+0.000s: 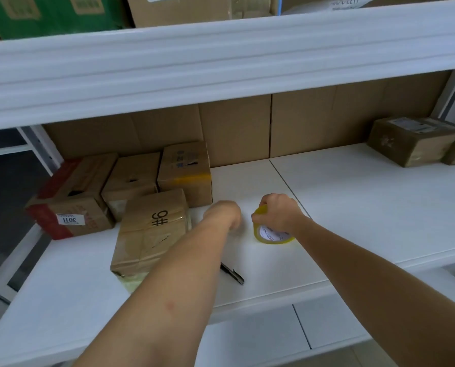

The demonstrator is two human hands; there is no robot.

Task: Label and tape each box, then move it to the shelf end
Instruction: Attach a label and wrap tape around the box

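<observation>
A: What sits at the far left of the white shelf (353, 197)?

B: A box with red edges (71, 201) and a small white sticker reading 3011. Just to its right, against the cardboard backing, is a plain brown box (131, 178), and next to that a taller box with a yellow tape band (185, 172). The three stand side by side, close enough to seem touching.

A: And the one nearer the front?

B: That is the box marked 9# (150, 231). It lies in front of the other three, turned a little, wrapped in clear tape, with its near corner hidden behind the left forearm.

A: What is the left hand (225, 214) doing?

B: It is just right of the 9# box, knuckles away from the camera and fingers curled under. Whether it holds anything, I cannot tell; the fingertips are out of sight and the picture is blurred there.

A: Anything under that arm?

B: A dark pen-like tool (233, 273) lies on the shelf, partly covered by the forearm.

A: And the right hand (280, 211)?

B: Its fingers are curled over the top of a roll of yellowish tape (270, 231), gripping it. The roll stands on edge on the shelf, near the left hand but apart from it.

A: Further right?

B: Two taped boxes (417, 140) sit at the far right end of the shelf, well apart from everything else.
</observation>
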